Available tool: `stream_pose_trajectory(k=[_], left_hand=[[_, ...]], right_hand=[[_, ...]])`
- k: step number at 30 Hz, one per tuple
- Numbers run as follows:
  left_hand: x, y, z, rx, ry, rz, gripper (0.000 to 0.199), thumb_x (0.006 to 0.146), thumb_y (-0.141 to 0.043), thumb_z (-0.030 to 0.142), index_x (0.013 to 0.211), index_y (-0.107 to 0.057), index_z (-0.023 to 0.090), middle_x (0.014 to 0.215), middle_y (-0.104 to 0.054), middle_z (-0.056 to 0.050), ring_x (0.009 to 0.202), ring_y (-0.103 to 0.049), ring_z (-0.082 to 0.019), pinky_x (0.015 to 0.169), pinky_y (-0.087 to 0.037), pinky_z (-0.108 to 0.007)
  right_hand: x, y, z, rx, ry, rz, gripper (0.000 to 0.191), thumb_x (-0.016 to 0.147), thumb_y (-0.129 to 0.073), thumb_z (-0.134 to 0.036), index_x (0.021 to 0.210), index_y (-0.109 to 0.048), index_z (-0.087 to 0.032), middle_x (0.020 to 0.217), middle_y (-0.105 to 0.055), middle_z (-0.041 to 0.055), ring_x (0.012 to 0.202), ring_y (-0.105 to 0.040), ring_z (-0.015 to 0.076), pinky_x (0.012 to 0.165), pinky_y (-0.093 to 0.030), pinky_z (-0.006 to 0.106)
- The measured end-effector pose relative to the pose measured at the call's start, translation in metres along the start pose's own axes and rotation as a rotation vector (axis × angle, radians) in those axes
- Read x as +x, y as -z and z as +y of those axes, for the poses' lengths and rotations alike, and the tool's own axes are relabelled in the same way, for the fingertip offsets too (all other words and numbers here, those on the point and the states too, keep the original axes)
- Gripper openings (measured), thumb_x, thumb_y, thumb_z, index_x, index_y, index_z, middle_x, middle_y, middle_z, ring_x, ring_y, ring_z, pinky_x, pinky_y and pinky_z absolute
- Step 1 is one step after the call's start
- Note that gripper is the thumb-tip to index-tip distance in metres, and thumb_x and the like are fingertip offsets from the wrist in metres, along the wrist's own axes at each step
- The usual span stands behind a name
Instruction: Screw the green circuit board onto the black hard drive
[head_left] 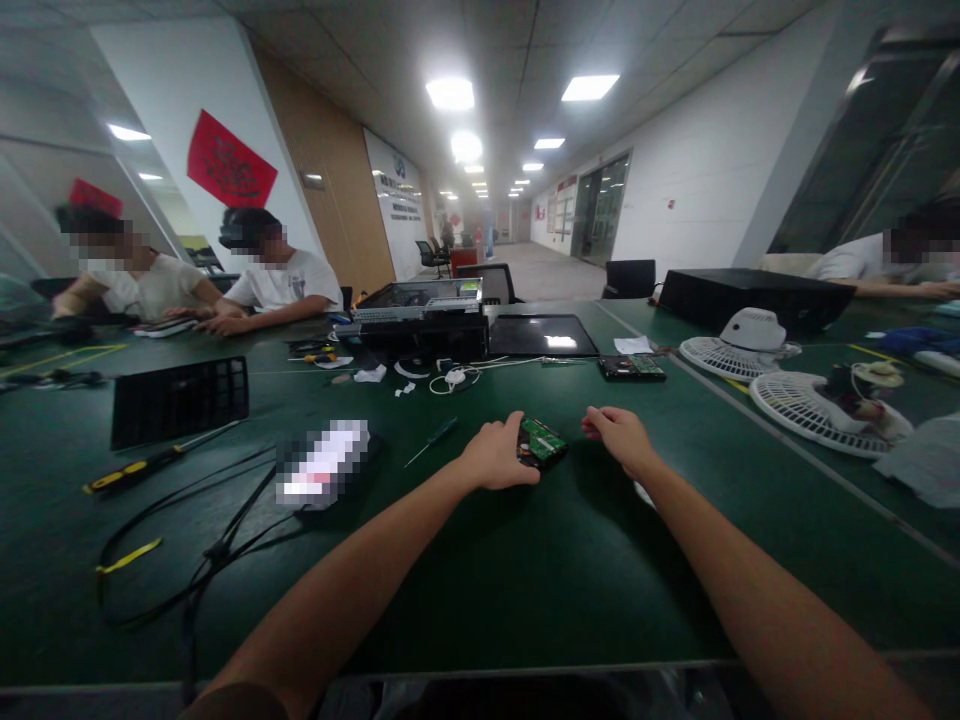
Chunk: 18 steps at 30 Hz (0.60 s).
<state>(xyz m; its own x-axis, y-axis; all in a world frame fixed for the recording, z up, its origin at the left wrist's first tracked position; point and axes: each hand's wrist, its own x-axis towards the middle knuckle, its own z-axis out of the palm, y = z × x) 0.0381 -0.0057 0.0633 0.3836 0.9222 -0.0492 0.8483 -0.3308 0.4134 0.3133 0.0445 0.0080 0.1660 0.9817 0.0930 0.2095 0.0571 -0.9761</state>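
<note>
My left hand [495, 455] is closed around the left side of a hard drive [545, 441], its green circuit board facing up, over the green table. Part of the drive is hidden behind my fingers. To the right of it, apart from the drive, my right hand [624, 437] has its fingers pinched together; whatever they may hold is too small to make out. A thin screwdriver [433, 440] lies to the left of my left hand. Farther back on the right rests a second hard drive [632, 369] with its board showing. Something white [645, 494] pokes out beneath my right forearm.
An opened metal computer case [420, 318] stands at the back beside a flat dark panel [541, 335]. White fan parts [750, 340] and a black case [754, 298] occupy the right. Leftward are a black cable [217, 552], a yellow-black screwdriver [142, 470] and a dark screen [180, 400]. People sit around.
</note>
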Motion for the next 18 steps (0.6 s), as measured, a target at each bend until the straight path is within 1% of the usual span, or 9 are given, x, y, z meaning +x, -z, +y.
stream_pose_trajectory(k=[3,5,6,8,10,11,12,14,18], left_hand=[[0.005,0.007,0.008,-0.141,0.104,0.031,0.118,0.073,-0.078,0.065,0.167,-0.024,0.019,0.148,-0.061,-0.02,0.121,-0.069,-0.037,0.089,-0.056,-0.036],[0.01,0.014,0.014,-0.207,0.143,0.075,0.114,0.074,-0.078,0.064,0.164,-0.027,0.017,0.144,-0.064,-0.021,0.114,-0.072,-0.035,0.081,-0.056,-0.035],[0.013,0.017,0.018,-0.222,0.15,0.1,0.112,0.074,-0.078,0.064,0.162,-0.03,0.016,0.14,-0.066,-0.021,0.111,-0.073,-0.035,0.079,-0.056,-0.034],[0.02,0.022,0.027,-0.248,0.157,0.14,0.105,0.074,-0.077,0.065,0.157,-0.036,0.015,0.134,-0.07,-0.02,0.11,-0.074,-0.034,0.077,-0.055,-0.034],[0.026,0.023,0.036,-0.256,0.188,0.138,0.101,0.073,-0.077,0.068,0.151,-0.042,0.014,0.131,-0.072,-0.021,0.111,-0.073,-0.035,0.079,-0.055,-0.034],[0.029,0.022,0.041,-0.265,0.201,0.13,0.103,0.072,-0.077,0.071,0.149,-0.043,0.012,0.132,-0.071,-0.022,0.112,-0.073,-0.036,0.08,-0.055,-0.034],[0.032,0.021,0.045,-0.273,0.207,0.107,0.104,0.071,-0.076,0.074,0.147,-0.044,0.011,0.133,-0.07,-0.024,0.113,-0.073,-0.036,0.08,-0.055,-0.034],[0.036,0.016,0.053,-0.272,0.215,0.071,0.104,0.072,-0.072,0.081,0.143,-0.048,0.009,0.135,-0.069,-0.026,0.116,-0.072,-0.038,0.082,-0.055,-0.036],[0.037,0.011,0.065,-0.26,0.148,0.048,0.106,0.075,-0.06,0.093,0.142,-0.051,0.011,0.137,-0.068,-0.026,0.12,-0.07,-0.041,0.088,-0.055,-0.04]], right_hand=[[-0.01,-0.017,-0.004,0.164,-0.052,-0.074,0.019,0.094,-0.07,-0.033,0.081,-0.071,-0.019,0.085,-0.076,0.0096,0.08,-0.075,0.022,0.081,-0.063,0.037],[-0.021,-0.033,-0.01,0.264,-0.079,-0.16,0.024,0.098,-0.066,-0.04,0.088,-0.071,-0.019,0.093,-0.077,0.0118,0.083,-0.076,0.0233,0.086,-0.064,0.042],[-0.028,-0.04,-0.013,0.329,-0.101,-0.217,0.029,0.101,-0.061,-0.045,0.093,-0.071,-0.019,0.094,-0.077,0.012,0.085,-0.076,0.0237,0.089,-0.064,0.044],[-0.04,-0.054,-0.019,0.614,-0.238,-0.388,0.036,0.103,-0.056,-0.054,0.105,-0.071,-0.021,0.098,-0.077,0.0107,0.094,-0.076,0.0245,0.098,-0.062,0.048],[-0.05,-0.061,-0.025,0.789,-0.329,-0.547,0.044,0.104,-0.05,-0.061,0.122,-0.068,-0.024,0.112,-0.077,0.0112,0.105,-0.075,0.0267,0.105,-0.057,0.053],[-0.054,-0.063,-0.027,0.847,-0.345,-0.585,0.048,0.104,-0.047,-0.064,0.127,-0.065,-0.026,0.12,-0.076,0.0114,0.11,-0.074,0.0279,0.107,-0.055,0.056],[-0.055,-0.063,-0.028,0.888,-0.349,-0.595,0.051,0.104,-0.045,-0.065,0.131,-0.064,-0.027,0.127,-0.074,0.0115,0.114,-0.073,0.0291,0.109,-0.053,0.057],[-0.056,-0.061,-0.029,0.927,-0.352,-0.55,0.054,0.105,-0.04,-0.066,0.134,-0.062,-0.027,0.135,-0.072,0.0112,0.119,-0.071,0.0315,0.109,-0.052,0.06],[-0.049,-0.051,-0.031,0.896,-0.392,-0.445,0.057,0.103,-0.037,-0.07,0.128,-0.065,-0.026,0.132,-0.074,0.0112,0.121,-0.069,0.0351,0.105,-0.053,0.063]])
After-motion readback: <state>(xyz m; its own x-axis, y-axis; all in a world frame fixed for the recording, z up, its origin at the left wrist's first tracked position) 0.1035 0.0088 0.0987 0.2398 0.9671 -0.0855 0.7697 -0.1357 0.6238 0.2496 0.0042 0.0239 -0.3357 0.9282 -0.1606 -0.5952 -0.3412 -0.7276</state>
